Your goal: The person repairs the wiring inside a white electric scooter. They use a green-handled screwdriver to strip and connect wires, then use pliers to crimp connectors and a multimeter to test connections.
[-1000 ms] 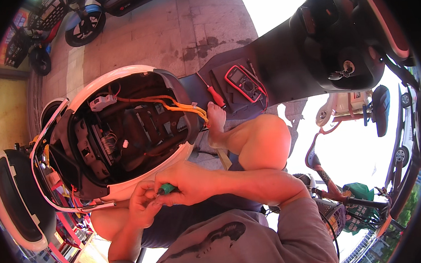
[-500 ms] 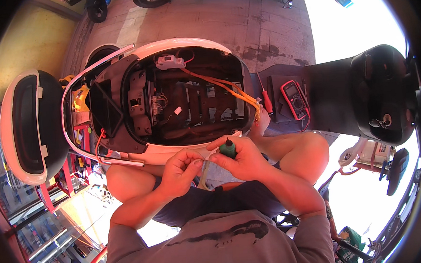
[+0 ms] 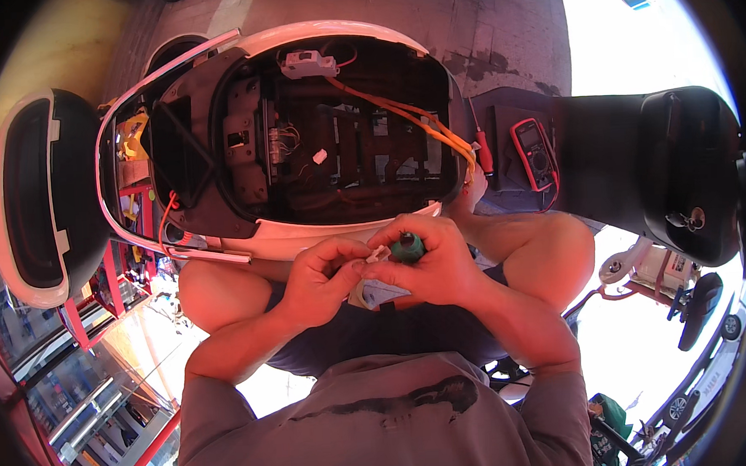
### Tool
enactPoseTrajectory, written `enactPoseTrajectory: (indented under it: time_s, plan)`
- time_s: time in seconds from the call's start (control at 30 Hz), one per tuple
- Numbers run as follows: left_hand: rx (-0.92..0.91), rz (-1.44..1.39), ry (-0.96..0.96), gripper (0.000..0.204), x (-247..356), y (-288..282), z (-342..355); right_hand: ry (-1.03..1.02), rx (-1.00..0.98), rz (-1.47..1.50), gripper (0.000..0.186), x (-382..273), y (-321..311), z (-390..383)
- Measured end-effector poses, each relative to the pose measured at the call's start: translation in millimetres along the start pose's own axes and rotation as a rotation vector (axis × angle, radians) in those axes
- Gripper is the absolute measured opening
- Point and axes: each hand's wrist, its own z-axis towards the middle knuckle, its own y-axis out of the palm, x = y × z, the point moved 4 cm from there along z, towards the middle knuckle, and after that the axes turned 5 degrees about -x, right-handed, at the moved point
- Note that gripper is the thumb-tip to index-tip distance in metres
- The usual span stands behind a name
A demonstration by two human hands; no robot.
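Note:
Just in front of the open scooter body, my two hands meet above my lap. My left hand (image 3: 320, 274) pinches a small whitish plastic connector (image 3: 379, 255) between thumb and fingers. My right hand (image 3: 442, 261) is curled round a short green tool handle (image 3: 407, 247), its thumb and forefinger close to the connector. The tool's working end is hidden, so its kind cannot be made out. A pale strip (image 3: 362, 296) hangs below the hands. Beyond them, the scooter's dark compartment (image 3: 303, 190) holds another small white connector (image 3: 320, 156) on a thin wire.
Orange cables (image 3: 417, 117) run from a white circuit breaker (image 3: 309, 65) to the compartment's right edge. On the footboard lie a red-handled screwdriver (image 3: 484, 153) and a red multimeter (image 3: 535, 159). The scooter's top case (image 3: 38, 200) stands at left, its black seat-like front part (image 3: 695, 174) at right.
My hands have drawn closer together, bringing the connector up beside the green handle. The whole scene sits higher in the picture as my head has shifted.

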Motion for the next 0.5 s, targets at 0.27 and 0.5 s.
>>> enactPoseTrajectory:
  time_s: [0.27, 0.5]
  plan:
    - [0.059, -0.183, 0.043, 0.015, 21.5, -25.8, -23.3, -0.374, 0.461, 0.227, 0.038, -17.1, -78.5, -16.1]
    - [-0.101, -0.194, 0.015, 0.016, 18.8, -25.4, -42.2, -0.483, 0.779, 0.04, 0.046, -60.3, -174.2, -124.8]
